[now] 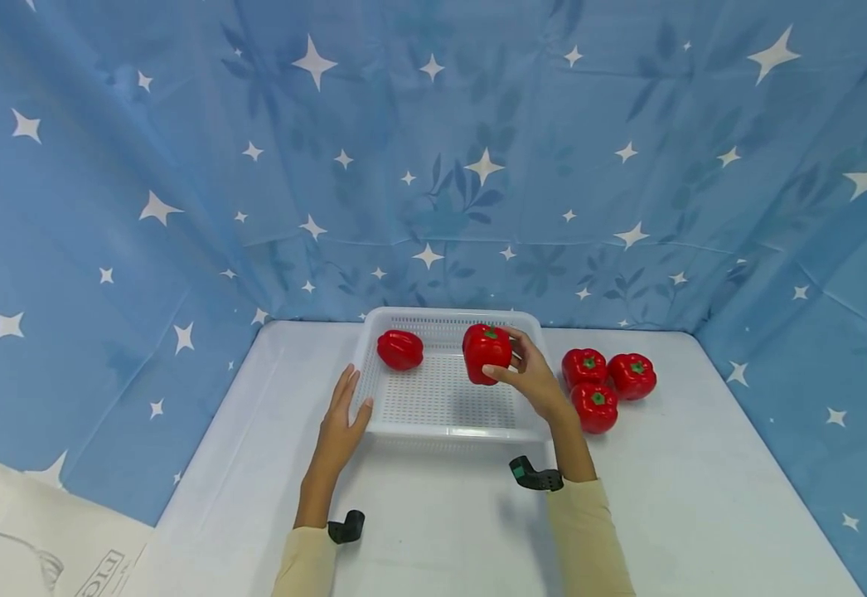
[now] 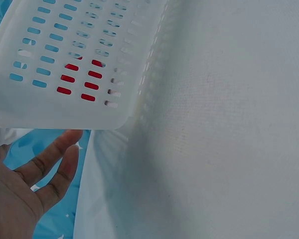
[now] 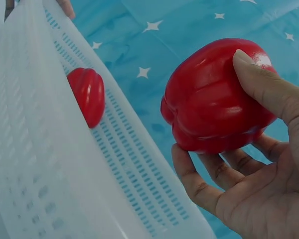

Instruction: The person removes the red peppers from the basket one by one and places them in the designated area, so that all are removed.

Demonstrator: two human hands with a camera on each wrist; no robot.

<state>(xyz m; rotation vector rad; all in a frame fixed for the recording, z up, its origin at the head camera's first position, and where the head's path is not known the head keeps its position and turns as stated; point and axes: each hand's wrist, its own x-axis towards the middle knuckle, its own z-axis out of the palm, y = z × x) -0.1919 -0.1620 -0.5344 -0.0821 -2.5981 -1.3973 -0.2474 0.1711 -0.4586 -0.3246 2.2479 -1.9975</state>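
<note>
A blue fabric curtain printed with white four-pointed stars and leafy sprays (image 1: 433, 166) hangs along the far side and down both flanks, and inside it stands my smooth white table (image 1: 433, 522). Off the near left edge I see a pale cloth with printed lettering (image 1: 38, 531). On the far part of the table sits a white, rectangular, perforated plastic basket (image 1: 448, 432). My arms reach in from the near side in pale yellow sleeves (image 1: 586, 539). My left hand (image 1: 342, 421) is spread at the basket's left side, near corner, with its fingers extended; I cannot tell how firmly they touch. My right hand (image 1: 532, 380) holds a glossy red bell pepper (image 1: 487, 354) between thumb and fingers, raised over the right half of the basket. A second red pepper (image 1: 400, 350) lies on its side in the far left part of the basket. Three more red peppers (image 1: 595, 408) sit bunched on the table just right of it, green stem ends up. Smallest is the black device (image 1: 347, 527) on my left wrist, matched by another black device (image 1: 536, 474) on my right.
</note>
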